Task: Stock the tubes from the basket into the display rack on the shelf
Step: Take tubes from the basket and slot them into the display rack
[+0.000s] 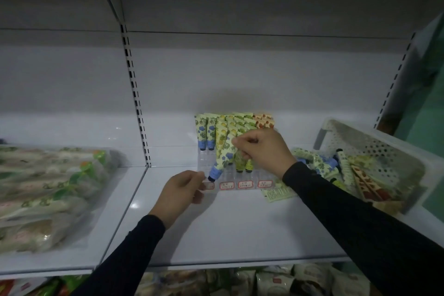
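A clear plastic display rack (249,176) sits on the white shelf (240,230), with red-edged price labels along its front and several floral tubes (234,125) standing in rows at its back. My right hand (262,151) pinches the flat top end of a blue-flowered tube (222,158), which tilts cap-down to the left over the rack's left lane. My left hand (179,193) grips the rack's front left corner. The white perforated basket (374,142) rests tilted at the right with several tubes lying inside.
A flat green tube or leaflet (277,193) lies on the shelf beside the rack. Clear bags of packaged goods (48,190) cover the left shelf bay. A slotted upright (137,94) divides the bays. More packaged goods (264,281) fill the shelf below.
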### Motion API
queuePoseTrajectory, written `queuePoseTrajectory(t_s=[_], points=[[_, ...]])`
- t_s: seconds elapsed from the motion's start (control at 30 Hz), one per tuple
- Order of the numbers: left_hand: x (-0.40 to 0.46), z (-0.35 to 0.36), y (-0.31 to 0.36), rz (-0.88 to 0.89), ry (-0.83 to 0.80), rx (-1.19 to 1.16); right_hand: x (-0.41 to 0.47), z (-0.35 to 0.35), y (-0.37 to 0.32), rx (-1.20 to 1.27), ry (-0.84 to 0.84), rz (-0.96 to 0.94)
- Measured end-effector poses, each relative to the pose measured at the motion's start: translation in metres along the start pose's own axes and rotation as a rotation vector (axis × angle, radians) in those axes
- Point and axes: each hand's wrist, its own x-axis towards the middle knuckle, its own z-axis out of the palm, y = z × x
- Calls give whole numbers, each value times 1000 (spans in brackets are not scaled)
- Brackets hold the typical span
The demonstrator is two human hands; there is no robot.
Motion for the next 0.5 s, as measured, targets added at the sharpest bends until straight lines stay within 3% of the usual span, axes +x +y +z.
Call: queuePoseTrajectory(t_s=[0.1,0.2,0.37,0.5], points=[[6,-24,-14,148,100,540,12,-3,-13,-118,49,-89],[11,-38,-26,176,69,878,30,-1,-29,-192,102,-164],[7,-39,-37,259,61,943,64,12,-42,-370,175,-268],[10,-40,-42,272,58,953,83,26,-42,-495,139,-299]])
